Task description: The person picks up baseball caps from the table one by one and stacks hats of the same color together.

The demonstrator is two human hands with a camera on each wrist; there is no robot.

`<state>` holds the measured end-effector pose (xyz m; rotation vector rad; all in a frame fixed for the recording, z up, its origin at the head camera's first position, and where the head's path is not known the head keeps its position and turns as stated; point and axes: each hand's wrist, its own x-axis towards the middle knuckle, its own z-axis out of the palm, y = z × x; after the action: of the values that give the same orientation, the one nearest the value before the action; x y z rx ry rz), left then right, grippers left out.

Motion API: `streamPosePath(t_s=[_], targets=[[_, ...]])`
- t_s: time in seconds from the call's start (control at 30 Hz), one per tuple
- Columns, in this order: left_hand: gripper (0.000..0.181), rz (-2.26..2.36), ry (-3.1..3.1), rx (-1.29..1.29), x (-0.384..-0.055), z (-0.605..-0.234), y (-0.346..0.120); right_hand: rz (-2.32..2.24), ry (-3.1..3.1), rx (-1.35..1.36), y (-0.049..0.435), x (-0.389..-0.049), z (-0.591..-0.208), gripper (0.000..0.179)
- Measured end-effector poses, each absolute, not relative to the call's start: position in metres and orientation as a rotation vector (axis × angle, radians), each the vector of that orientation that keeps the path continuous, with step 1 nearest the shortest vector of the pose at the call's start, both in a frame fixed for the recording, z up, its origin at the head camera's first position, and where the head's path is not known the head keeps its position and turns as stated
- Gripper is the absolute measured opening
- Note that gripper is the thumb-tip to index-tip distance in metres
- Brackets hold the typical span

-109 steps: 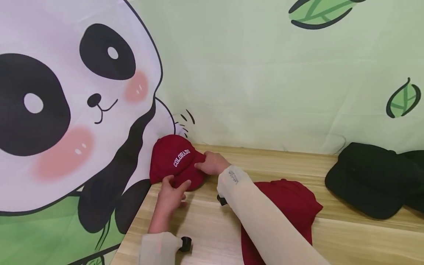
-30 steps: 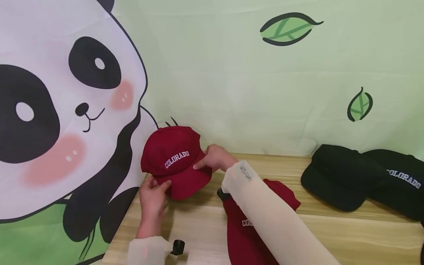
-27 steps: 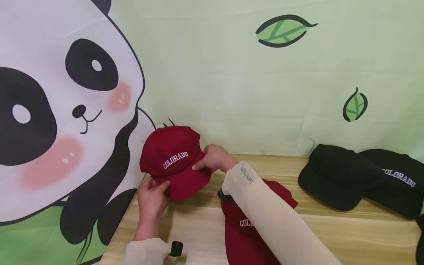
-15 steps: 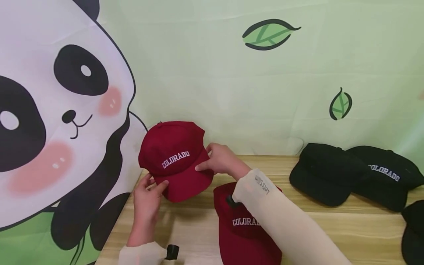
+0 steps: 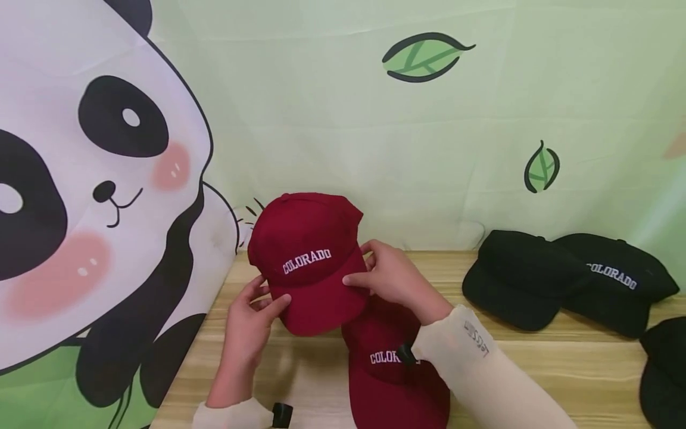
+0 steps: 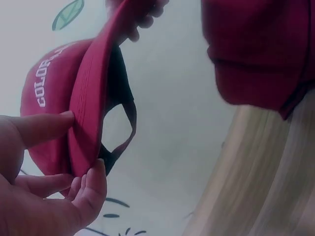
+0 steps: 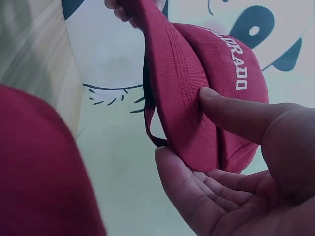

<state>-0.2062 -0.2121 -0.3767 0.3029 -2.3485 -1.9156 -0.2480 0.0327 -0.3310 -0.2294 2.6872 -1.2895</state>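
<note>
A dark red baseball cap (image 5: 305, 238) with white COLORADO lettering is held up between both hands, its brim toward me. My left hand (image 5: 249, 325) pinches the brim's left edge, thumb on top and fingers beneath. At the brim's right edge my right hand (image 5: 393, 274) pinches in the same way. The left wrist view shows the cap (image 6: 81, 103) from the side, with the gap above its back strap. A second red cap (image 5: 399, 396) with the same lettering lies on the table below, partly covered by the held cap and the right sleeve.
Two black caps (image 5: 514, 280) overlap on the wooden table (image 5: 311, 387) at the right, and another black cap (image 5: 664, 369) is cut off by the right edge. Behind the table hangs a pale green backdrop (image 5: 321, 131) with a panda print.
Both hands have lifted the red cap from the table's back left corner and moved it to the right. It now overlaps the second red cap in the head view, which has turned rightward.
</note>
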Motion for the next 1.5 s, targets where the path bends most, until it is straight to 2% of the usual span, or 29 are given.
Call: streamPosePath(t_s=[0.77,1.5], targets=[[0.063,-1.828,-2.526,0.065,-0.189,-0.377,-0.168,-1.459,2.709,-0.156,0.093,-0.189,-0.35,0.055],[0.064,-1.737,-2.629,-0.032,-0.166,-0.374,-0.147,-1.597,2.638,-0.094,0.116,-0.154,-0.356,0.055]])
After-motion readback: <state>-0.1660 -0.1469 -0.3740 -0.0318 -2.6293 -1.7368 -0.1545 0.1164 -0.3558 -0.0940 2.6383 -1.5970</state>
